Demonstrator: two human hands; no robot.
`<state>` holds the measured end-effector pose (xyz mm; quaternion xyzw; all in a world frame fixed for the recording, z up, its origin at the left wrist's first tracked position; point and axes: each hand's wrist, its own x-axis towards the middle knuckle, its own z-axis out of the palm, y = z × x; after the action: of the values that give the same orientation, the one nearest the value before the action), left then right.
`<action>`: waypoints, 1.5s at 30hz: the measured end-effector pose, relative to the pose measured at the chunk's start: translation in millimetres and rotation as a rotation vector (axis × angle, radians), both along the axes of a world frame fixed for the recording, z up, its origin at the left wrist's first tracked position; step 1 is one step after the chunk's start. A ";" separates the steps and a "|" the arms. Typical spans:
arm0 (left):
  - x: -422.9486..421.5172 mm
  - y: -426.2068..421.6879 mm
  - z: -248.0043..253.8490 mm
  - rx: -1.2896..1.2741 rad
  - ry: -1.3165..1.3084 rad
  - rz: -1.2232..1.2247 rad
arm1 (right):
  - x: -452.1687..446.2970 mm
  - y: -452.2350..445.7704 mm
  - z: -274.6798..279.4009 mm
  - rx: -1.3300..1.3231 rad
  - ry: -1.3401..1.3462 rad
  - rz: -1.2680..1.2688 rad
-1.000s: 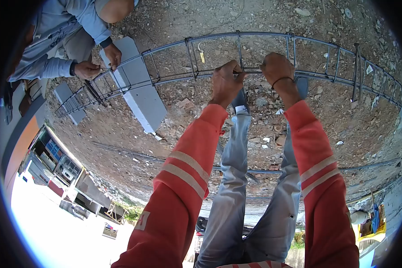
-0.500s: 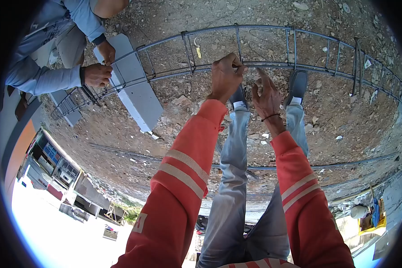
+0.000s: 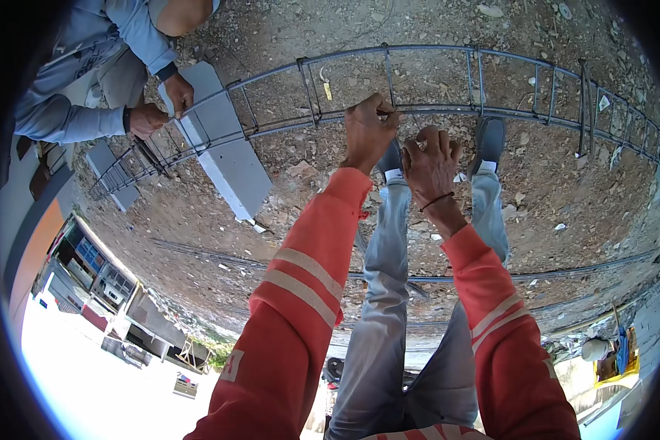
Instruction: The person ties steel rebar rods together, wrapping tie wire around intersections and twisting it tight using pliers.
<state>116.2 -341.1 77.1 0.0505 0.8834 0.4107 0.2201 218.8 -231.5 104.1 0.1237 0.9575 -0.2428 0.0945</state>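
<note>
A long cage of steel bars with cross ties (image 3: 521, 112) arches across the view above the ground. My left hand (image 3: 370, 132) is closed at the near bar, beside a cross tie, its thumb and fingers pinched together; what they pinch is too small to name. Just below the bar and to the right, my right hand (image 3: 431, 165) hangs with bent fingers, apart from the cage. Whether anything thin lies in it cannot be made out.
A co-worker's hands (image 3: 161, 108) are at the cage's left part, over a grey block (image 3: 231, 158). Another block (image 3: 112, 176) lies farther left. Two loose bars (image 3: 586, 110) cross the cage at right. More bars (image 3: 535, 277) lie on the rubble ground.
My right hand has come off the near bar and moved down toward me, its fingers first spreading, then bending. My left hand stays at the bar. The co-worker's hands have shifted slightly.
</note>
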 end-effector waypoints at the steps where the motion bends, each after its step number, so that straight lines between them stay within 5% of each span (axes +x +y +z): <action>1: 0.5 -0.9 0.0 -0.005 0.002 -0.001 | -8.5 8.3 5.3 0.024 0.138 0.087; 4: 3.8 1.8 -0.1 -0.019 0.000 0.033 | -6.4 18.6 -33.2 -0.260 0.076 0.199; 11: 6.5 1.4 -1.5 -0.040 -0.002 0.004 | 5.6 24.3 -23.4 -0.216 0.134 0.109; 13: 2.8 2.8 -1.5 -0.075 0.016 -0.036 | 16.6 14.4 -38.9 -0.574 0.050 -0.431; 14: 3.8 2.8 -0.3 -0.062 0.011 -0.020 | 17.5 10.9 -47.6 -0.576 0.050 -0.432; 16: 4.7 4.6 1.5 -0.045 0.007 -0.009 | 6.0 8.5 -66.3 -1.031 -0.197 -1.067; 19: 3.6 6.3 1.3 -0.095 -0.018 -0.019 | -1.9 13.3 -90.1 -1.211 -0.537 -0.916; 20: 3.2 6.2 0.6 -0.100 -0.020 -0.014 | -0.7 7.2 -95.2 -1.215 -0.531 -0.921; 23: 4.7 6.7 -0.8 -0.111 0.023 -0.021 | 1.1 -2.8 -104.5 -0.948 0.116 -0.890; 27: 7.9 8.2 -2.4 -0.102 0.084 -0.036 | -12.2 -3.7 -76.4 -0.871 0.268 -0.938; 30: 7.7 9.0 -0.1 -0.120 0.120 -0.043 | 1.1 -9.2 -55.8 -0.544 -0.097 -0.864; 35: 5.5 7.4 -2.4 -0.106 0.122 -0.052 | 30.7 -44.9 -18.3 -0.423 -0.172 -0.687; 41: 5.1 8.8 3.0 -0.114 0.072 -0.041 | 55.6 -45.8 -65.7 -0.344 -0.426 -0.988; 45: 3.8 8.3 0.4 -0.081 0.047 -0.047 | 20.0 -13.2 -27.4 -0.182 -0.419 -0.921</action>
<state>120.0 -332.8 77.6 0.0721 0.9027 0.3679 0.2109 238.8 -244.7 76.7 0.5699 0.7392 -0.3117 0.1782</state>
